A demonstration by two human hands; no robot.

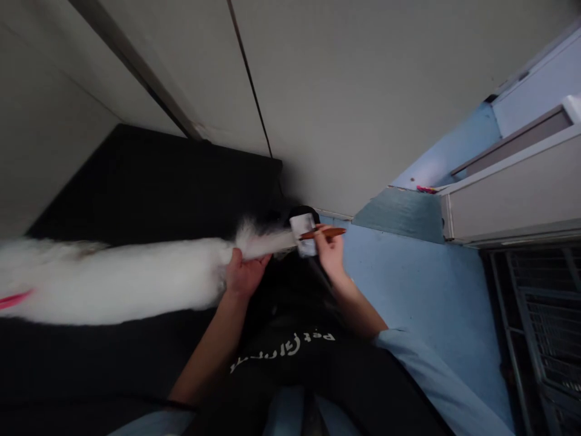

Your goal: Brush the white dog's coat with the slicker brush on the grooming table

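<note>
A long-bodied white furry animal, which looks like a dog point(136, 275), extends in from the left on a black surface. My left hand point(245, 275) is closed around the base of its tail point(270, 244), thumb on the near side. The tail stretches out to the right. In my right hand point(331, 251) is a slicker brush point(303, 227) with an orange-brown handle and a pale rectangular head. The brush head lies against the tail's far end. A pink band point(16, 299) crosses the fur at the left edge; the animal's head is not visible.
The black table point(181, 181) stands against a grey wall point(354, 91). I wear a black apron point(290, 375) with white lettering. At the right are a blue floor point(417, 290), a dark metal cage point(544, 327) and a pale panel point(512, 188).
</note>
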